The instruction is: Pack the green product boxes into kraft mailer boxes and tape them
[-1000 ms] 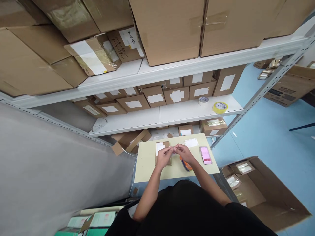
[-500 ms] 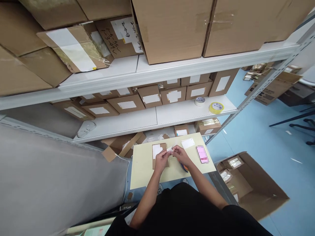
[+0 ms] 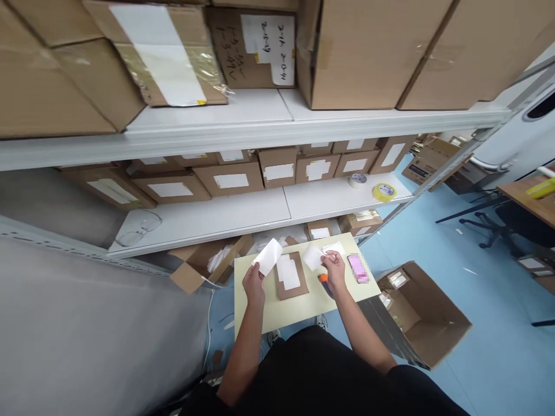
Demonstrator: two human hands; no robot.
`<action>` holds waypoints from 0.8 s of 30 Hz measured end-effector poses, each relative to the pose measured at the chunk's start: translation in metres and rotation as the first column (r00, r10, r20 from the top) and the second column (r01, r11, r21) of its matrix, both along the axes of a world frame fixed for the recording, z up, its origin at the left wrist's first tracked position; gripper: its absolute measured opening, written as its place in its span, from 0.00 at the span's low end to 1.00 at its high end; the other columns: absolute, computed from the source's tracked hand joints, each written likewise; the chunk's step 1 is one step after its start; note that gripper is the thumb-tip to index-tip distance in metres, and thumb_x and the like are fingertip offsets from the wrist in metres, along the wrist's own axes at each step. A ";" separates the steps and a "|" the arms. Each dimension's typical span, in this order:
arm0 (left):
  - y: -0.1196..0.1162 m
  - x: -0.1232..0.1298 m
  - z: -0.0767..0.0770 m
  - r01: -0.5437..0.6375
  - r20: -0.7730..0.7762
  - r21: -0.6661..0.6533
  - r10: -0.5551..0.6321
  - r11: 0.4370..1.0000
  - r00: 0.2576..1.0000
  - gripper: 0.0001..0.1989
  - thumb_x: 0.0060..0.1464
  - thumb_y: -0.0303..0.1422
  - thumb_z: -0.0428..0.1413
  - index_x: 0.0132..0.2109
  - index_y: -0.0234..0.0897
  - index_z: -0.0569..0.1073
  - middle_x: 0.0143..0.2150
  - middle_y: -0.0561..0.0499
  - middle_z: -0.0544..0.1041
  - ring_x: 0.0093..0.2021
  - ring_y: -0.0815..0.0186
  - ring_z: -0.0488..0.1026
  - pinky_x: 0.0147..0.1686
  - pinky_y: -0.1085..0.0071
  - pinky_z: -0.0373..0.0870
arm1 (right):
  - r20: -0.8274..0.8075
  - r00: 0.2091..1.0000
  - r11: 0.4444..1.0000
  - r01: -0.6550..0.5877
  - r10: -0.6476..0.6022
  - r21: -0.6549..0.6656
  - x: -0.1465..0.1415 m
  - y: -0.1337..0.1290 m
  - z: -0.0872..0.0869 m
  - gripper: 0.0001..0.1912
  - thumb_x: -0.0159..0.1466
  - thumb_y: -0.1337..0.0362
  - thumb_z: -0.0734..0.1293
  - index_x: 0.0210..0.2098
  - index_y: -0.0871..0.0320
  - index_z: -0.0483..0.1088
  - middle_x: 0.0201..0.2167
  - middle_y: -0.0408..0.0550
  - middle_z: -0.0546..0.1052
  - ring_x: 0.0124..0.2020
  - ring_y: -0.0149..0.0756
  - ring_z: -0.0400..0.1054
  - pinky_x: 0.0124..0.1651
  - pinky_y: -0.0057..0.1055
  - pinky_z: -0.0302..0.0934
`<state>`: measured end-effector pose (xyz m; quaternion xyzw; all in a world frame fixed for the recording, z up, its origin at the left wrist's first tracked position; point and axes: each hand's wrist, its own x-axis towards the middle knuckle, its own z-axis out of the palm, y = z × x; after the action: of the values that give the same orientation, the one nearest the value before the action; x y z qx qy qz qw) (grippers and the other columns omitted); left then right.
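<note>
My left hand [image 3: 254, 283] pinches a white label [image 3: 267, 256] by its lower edge, raised over the left part of the pale yellow table [image 3: 271, 315]. In my right hand [image 3: 335, 273] is a thin, slightly see-through white sheet [image 3: 311, 257], gripped at its right edge. Between the hands a flat cardboard box [image 3: 284, 293] lies on the table, with white labels [image 3: 288, 271] on its top. An orange-and-dark tool [image 3: 323, 278] is partly hidden under my right hand. Beyond that hand lie more white slips [image 3: 338, 247].
A phone [image 3: 358, 268] with a pink screen lies at the table's right. An open carton [image 3: 433, 312] stands on the floor beyond. Shelving [image 3: 234, 219] ahead carries boxes and two tape rolls [image 3: 384, 192]. An open box [image 3: 186, 276] sits left of the table.
My hands were together over the box and have moved apart, the left with the white label, the right with the thin sheet. The camera view has shifted.
</note>
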<state>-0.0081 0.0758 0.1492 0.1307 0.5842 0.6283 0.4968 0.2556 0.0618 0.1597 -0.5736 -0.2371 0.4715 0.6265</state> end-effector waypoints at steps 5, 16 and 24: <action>-0.026 -0.061 0.001 -0.017 -0.191 0.092 0.035 0.996 0.981 0.21 0.48 0.51 0.66 0.33 0.38 0.74 0.32 0.52 0.79 0.34 0.66 0.74 0.33 0.73 0.67 | -0.078 0.977 0.965 -0.208 0.198 -0.161 -0.081 0.017 -0.031 0.21 0.43 0.57 0.79 0.34 0.54 0.72 0.25 0.39 0.76 0.29 0.34 0.71 0.38 0.34 0.69; -0.116 -0.177 -0.001 -0.146 -0.432 0.051 0.154 0.988 0.889 0.22 0.55 0.52 0.62 0.41 0.37 0.79 0.34 0.50 0.79 0.34 0.63 0.74 0.36 0.70 0.70 | -0.094 0.790 0.757 -0.609 0.606 -0.238 -0.333 0.110 -0.032 0.18 0.41 0.61 0.78 0.28 0.55 0.69 0.24 0.38 0.76 0.27 0.31 0.71 0.35 0.30 0.67; -0.123 -0.190 0.004 -0.044 -0.626 0.104 0.100 0.994 0.773 0.12 0.57 0.45 0.62 0.39 0.42 0.82 0.36 0.47 0.79 0.37 0.59 0.74 0.42 0.65 0.71 | -0.098 0.732 0.700 -0.676 0.674 -0.232 -0.328 0.063 -0.029 0.17 0.49 0.54 0.78 0.29 0.56 0.72 0.27 0.45 0.80 0.32 0.36 0.76 0.37 0.30 0.67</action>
<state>-0.1977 -0.0470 0.1531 0.3314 0.6947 0.5906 0.2425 -0.0725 0.1246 0.1309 -0.5202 -0.3669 0.6958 0.3327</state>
